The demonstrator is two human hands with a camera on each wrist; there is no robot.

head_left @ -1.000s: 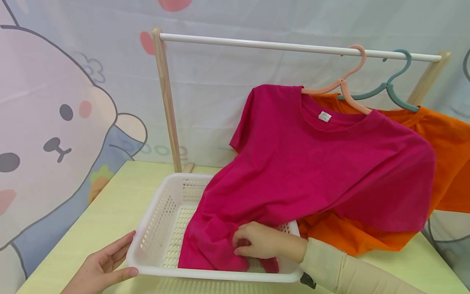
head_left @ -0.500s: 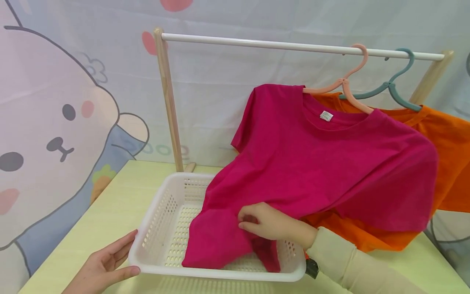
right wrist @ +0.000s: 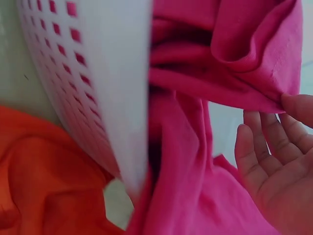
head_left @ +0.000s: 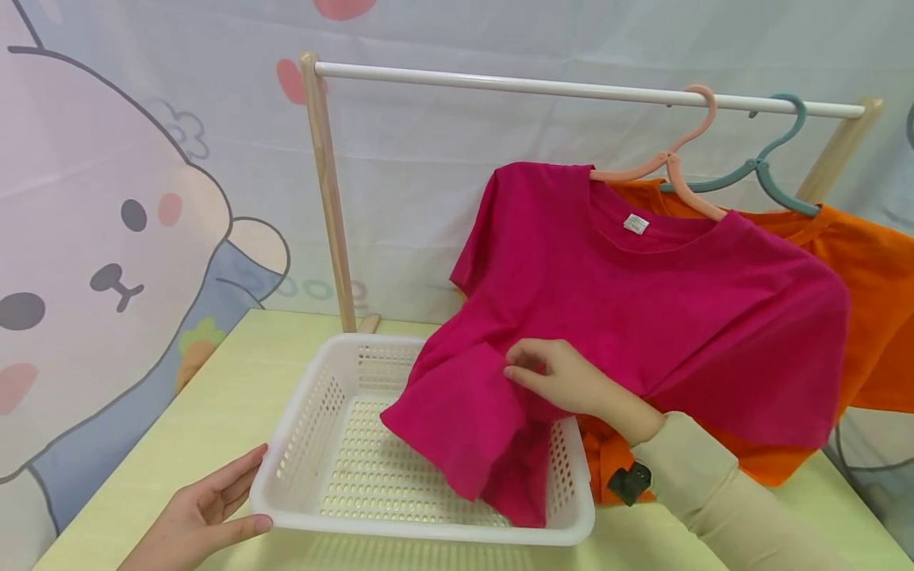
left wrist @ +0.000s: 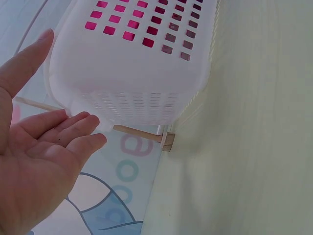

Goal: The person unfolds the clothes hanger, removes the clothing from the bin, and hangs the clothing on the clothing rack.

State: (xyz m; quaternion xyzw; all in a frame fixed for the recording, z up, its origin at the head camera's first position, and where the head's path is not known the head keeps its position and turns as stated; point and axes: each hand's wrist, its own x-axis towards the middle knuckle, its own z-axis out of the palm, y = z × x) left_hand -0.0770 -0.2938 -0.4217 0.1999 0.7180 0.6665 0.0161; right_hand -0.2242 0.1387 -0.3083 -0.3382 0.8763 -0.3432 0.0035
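Observation:
A magenta T-shirt (head_left: 643,309) hangs on a pink hanger (head_left: 689,170), its lower part folded over into a white plastic basket (head_left: 421,533). My right hand (head_left: 564,377) pinches the lower hem of this shirt above the basket. In the right wrist view the hem (right wrist: 271,100) is caught between thumb and fingertips. At the basket's left front corner, my left hand (head_left: 200,515) rests thumb and fingertips against the rim. The left wrist view shows that hand's fingers (left wrist: 80,128) loosely extended and the thumb apart from them.
Behind the magenta shirt an orange T-shirt (head_left: 874,293) hangs on a teal hanger (head_left: 774,186). Both hangers hook over the white rail (head_left: 500,82) of a rack with wooden posts (head_left: 327,190). Basket and rack stand on a pale yellow table (head_left: 214,404) before a printed cloth backdrop.
My right hand has moved up and slightly right, lifting the magenta shirt's hem off the basket floor and showing more of that floor. The left hand stays at the basket's corner.

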